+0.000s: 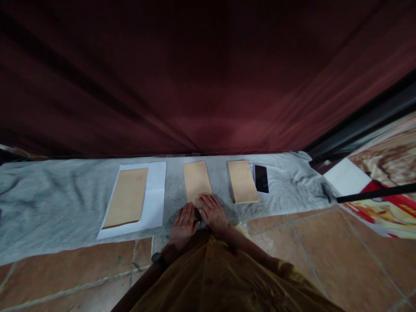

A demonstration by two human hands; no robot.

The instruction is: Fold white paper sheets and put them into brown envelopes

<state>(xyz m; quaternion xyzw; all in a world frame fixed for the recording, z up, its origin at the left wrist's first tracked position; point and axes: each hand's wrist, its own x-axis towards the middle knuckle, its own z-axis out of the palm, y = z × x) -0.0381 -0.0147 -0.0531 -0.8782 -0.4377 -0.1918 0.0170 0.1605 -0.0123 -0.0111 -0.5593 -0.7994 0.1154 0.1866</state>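
Observation:
A brown paper envelope (pixel 196 177) lies in the middle of the grey cloth, its near end partly covered by my hands. My right hand (pixel 213 213) rests on that near end, fingers laid out flat. Just left of it, my left hand (pixel 182 223) lies with fingers stretched forward by the envelope's near left corner; whether it touches the paper I cannot tell. To the right sits a stack of brown envelopes (pixel 243 182). On the left, more brown envelopes (pixel 126 197) lie on a white paper sheet (pixel 156 190).
A phone (pixel 261 178) lies beside the right stack. The grey cloth (pixel 74 190) spreads over a narrow surface before a dark red curtain (pixel 208 108). Tiled floor (pixel 312 242) shows on my side. A dark bar (pixel 377 193) and a colourful printed box (pixel 386 212) are at far right.

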